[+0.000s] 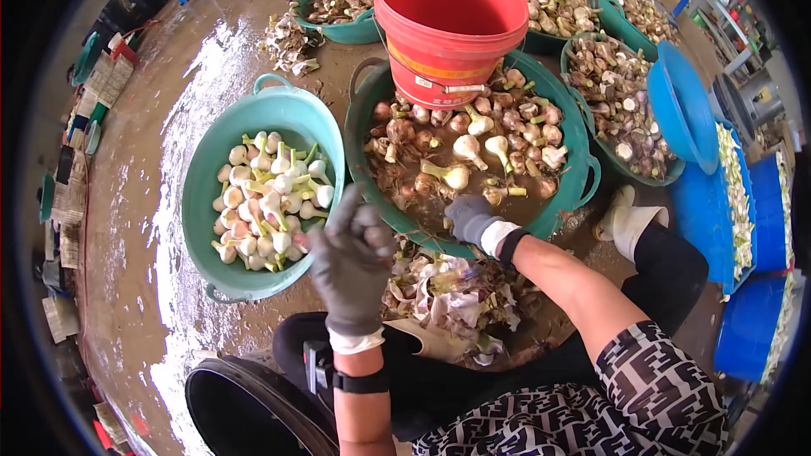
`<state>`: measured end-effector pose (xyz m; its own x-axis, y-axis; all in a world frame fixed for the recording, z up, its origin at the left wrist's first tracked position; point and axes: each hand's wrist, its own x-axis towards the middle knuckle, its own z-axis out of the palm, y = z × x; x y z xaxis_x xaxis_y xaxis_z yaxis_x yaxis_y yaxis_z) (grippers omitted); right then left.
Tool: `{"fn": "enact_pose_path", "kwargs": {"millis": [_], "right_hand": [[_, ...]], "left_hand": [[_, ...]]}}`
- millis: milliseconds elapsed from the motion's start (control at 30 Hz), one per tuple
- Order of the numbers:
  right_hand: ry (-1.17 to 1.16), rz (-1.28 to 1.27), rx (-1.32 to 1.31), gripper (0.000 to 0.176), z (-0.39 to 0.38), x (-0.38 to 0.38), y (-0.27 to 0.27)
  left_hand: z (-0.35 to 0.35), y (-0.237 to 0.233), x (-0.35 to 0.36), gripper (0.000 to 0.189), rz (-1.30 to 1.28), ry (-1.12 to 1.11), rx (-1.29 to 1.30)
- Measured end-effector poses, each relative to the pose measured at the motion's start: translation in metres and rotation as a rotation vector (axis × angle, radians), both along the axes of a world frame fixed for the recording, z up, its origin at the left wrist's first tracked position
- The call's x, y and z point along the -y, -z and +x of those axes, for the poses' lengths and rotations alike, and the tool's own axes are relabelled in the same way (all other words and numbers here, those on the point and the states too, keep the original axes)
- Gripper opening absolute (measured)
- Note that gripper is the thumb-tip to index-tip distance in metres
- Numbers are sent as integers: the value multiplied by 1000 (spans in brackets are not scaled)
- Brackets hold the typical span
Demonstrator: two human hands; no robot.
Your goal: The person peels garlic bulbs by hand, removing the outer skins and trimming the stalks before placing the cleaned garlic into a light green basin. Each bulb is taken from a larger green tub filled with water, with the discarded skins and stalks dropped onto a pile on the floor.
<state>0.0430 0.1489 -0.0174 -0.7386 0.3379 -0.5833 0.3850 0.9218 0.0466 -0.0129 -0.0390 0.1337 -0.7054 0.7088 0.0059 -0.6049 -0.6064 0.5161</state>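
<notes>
My left hand (351,262), in a grey glove with a white cuff, is raised at the right rim of a light green basin (198,177). Its fingers look apart, slightly blurred, and I see nothing held in them. Peeled white garlic bulbs (270,198) with short stems fill the middle of that basin. My right hand (473,218), gloved the same way, is low inside the near edge of a darker green tub (359,148). Its fingers are curled in muddy water, and what they grip, if anything, is hidden. Unpeeled brownish garlic bulbs (401,131) and several paler ones lie in this tub.
A red bucket (452,0) stands at the tub's far side. Stripped garlic skins (448,295) are heaped before my legs. A black bucket (245,405) is at lower left. More garlic tubs (625,110) and a blue basin (684,105) are at right. The floor (135,203) is wet.
</notes>
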Motion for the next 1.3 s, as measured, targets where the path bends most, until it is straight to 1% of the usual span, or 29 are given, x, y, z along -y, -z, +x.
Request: {"fn": "enact_pose_path", "kwargs": {"millis": [33, 67, 133, 167, 200, 267, 300, 333, 400, 433, 500, 533, 567, 600, 633, 667, 733, 767, 800, 867, 900, 933, 1000, 1033, 1100, 1133, 1200, 1233, 1300], "right_hand": [[-32, -1, -80, 24, 9, -9, 8], [45, -51, -183, 25, 18, -14, -3], [299, -230, -264, 24, 31, -32, -20], [463, -329, -456, 26, 43, -37, -8], [676, -530, -488, 28, 49, -35, -17], [903, -977, -672, 21, 61, -25, -27], [952, -1187, -712, 23, 66, -19, -32], [916, -1294, -794, 25, 67, -8, -41], [819, -812, -710, 23, 64, -1, -44], [819, -811, -713, 23, 63, 1, -52], [973, -1006, -595, 19, 63, 5, -70], [971, -1008, -596, 19, 64, 6, -68], [987, -1132, -664, 16, 66, 5, -65], [999, -1256, -730, 14, 68, 4, -63], [999, -1297, -708, 12, 68, 2, -65], [999, -1295, -710, 12, 70, 1, -59], [872, -1353, -978, 15, 67, 0, -52], [987, -1403, -829, 30, 68, -2, -56], [986, -1404, -828, 30, 67, -1, -58], [830, -906, -633, 44, 64, 2, -62], [870, -992, -576, 55, 64, -1, -65], [869, -990, -578, 55, 66, -3, -60], [836, -1151, -712, 45, 67, -4, -43], [834, -1152, -711, 45, 67, -2, -50], [953, -1393, -664, 31, 70, -1, -64], [952, -1393, -665, 31, 70, 0, -66], [1092, -1548, -670, 19, 71, 2, -67], [1092, -1548, -671, 19, 72, 3, -68], [1154, -1625, -633, 20, 75, 4, -69]], "left_hand": [[-2, 13, -8, 51, -98, 53, -11], [-3, 27, -14, 50, -198, 108, -19], [10, 52, -27, 50, -586, 94, -305], [16, 89, -34, 62, -682, 51, -515], [22, 95, -37, 75, -863, -22, -1005], [37, 103, -47, 82, -930, -84, -1273], [41, 104, -50, 83, -870, -26, -1233], [42, 105, -50, 83, -867, -22, -1234], [42, 105, -50, 82, -844, 71, -1200], [42, 108, -49, 82, -829, 59, -1204], [40, 108, -46, 82, -827, 62, -1176], [39, 108, -44, 81, -822, 64, -1146], [37, 108, -44, 81, -821, 61, -1148], [35, 108, -44, 80, -724, 126, -966], [33, 109, -44, 79, -625, 189, -784], [34, 110, -43, 79, -622, 190, -785], [32, 108, -43, 77, -408, 279, -426], [31, 106, -43, 77, -429, 272, -498], [32, 104, -42, 77, -429, 271, -497], [35, 93, -42, 75, -459, 263, -722], [36, 104, -42, 73, -457, 232, -726], [36, 105, -43, 73, -455, 231, -727], [34, 105, -42, 72, -446, 206, -786], [33, 105, -41, 72, -447, 204, -786], [30, 106, -41, 71, -437, 262, -641], [30, 107, -41, 71, -437, 262, -642], [29, 111, -41, 64, -391, 221, -631], [31, 107, -41, 64, -390, 222, -632], [36, 99, -40, 54, -416, 230, -392]]}}
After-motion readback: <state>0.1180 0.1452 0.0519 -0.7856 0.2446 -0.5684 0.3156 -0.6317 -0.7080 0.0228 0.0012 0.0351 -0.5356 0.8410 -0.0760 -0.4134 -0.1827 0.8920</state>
